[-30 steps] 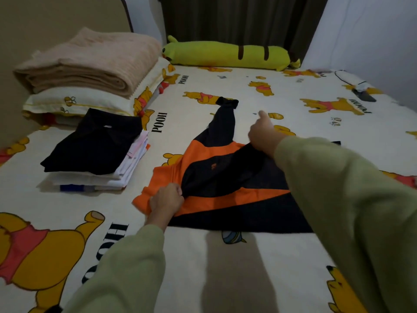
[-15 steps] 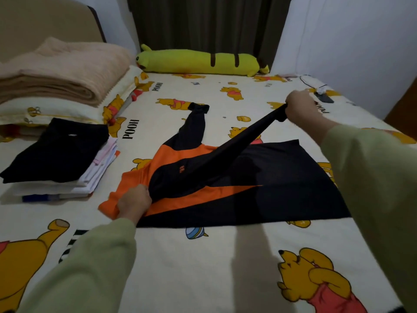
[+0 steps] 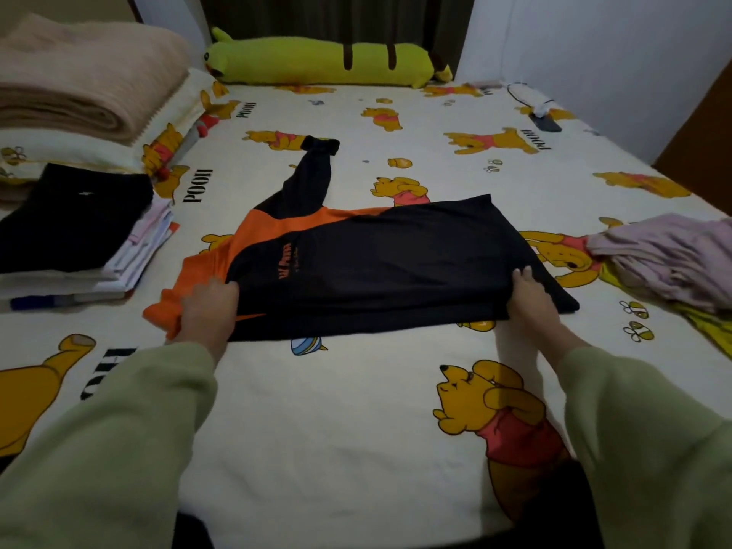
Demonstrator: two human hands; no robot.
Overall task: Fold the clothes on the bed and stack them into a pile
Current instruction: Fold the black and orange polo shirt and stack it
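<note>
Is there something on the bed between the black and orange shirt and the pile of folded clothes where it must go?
Nothing visible. The shirt, held by the left hand and right hand, lies right of the pile, and only bare bedsheet shows in the narrow gap between them.

Black-orange shirt (image 3: 380, 263); cream bear-print sheet (image 3: 336, 410); yellow-green plush (image 3: 317, 61).
</note>
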